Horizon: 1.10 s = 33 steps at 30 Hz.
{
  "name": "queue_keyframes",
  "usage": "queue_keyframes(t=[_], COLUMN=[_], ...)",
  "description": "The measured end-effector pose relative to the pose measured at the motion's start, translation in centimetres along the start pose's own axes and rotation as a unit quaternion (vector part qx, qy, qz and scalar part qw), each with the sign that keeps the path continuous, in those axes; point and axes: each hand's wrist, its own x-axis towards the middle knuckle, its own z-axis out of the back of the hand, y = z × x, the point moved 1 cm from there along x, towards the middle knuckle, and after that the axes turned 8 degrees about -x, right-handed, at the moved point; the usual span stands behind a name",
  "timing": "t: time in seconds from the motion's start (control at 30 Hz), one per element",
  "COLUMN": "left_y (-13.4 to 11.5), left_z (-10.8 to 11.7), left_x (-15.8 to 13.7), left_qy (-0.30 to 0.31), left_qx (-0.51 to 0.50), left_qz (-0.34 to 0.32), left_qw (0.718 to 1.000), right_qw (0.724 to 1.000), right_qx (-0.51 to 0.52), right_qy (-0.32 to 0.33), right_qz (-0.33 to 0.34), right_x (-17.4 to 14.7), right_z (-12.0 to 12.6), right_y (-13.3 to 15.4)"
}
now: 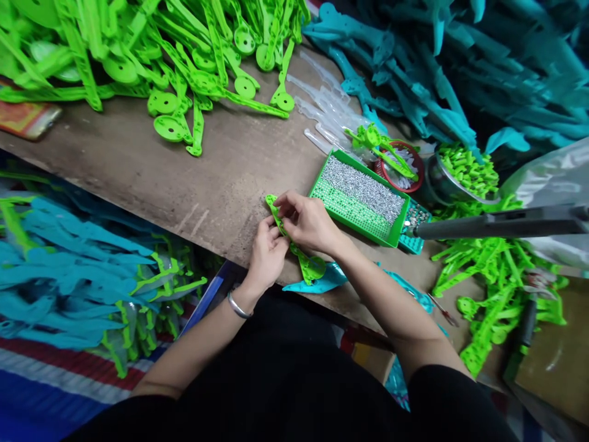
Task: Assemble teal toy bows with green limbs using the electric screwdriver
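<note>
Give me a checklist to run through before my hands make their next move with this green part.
1. Green part steadied by the left hand: ok, fingers and thumb are on it.
2. Right hand at the part: ok, its fingertips are bent over the upper stretch.
3. Small piece pinched in the right fingertips: cannot tell, the fingers hide it.
4. Metal pieces close by: ok, the green tray beside the right hand holds plenty.
5. Space around the part's round end: not ok, a turquoise piece lies right by it at the table edge; contact cannot be told.
</note>
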Motion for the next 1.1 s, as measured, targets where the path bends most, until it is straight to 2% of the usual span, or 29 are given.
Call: queue_keyframes(t=[0.53, 0.83, 1.1], left_y=[-0.04, 0.07, 0.17], left_z=[0.20, 0.22, 0.34], left_x=[0.08, 0.16, 0.13], left_qy=[0.009, 0.016, 0.026], left_qx=[0.018, 0.038, 0.029], left_qz=[0.003, -0.012, -0.022], left_qw=[1.000, 0.999, 0.999], right_qw=[0.997, 0.999, 0.997], right_qx=[-0.082, 0.018, 0.013], right_qy=[-0.010, -0.027, -0.056], right_qz=[-0.004, -0.029, -0.048], right_x=[-0.19, -0.54, -0.64], right_z=[-0.47, 0.00, -0.63], right_y=[0.41, 0.14, 0.08])
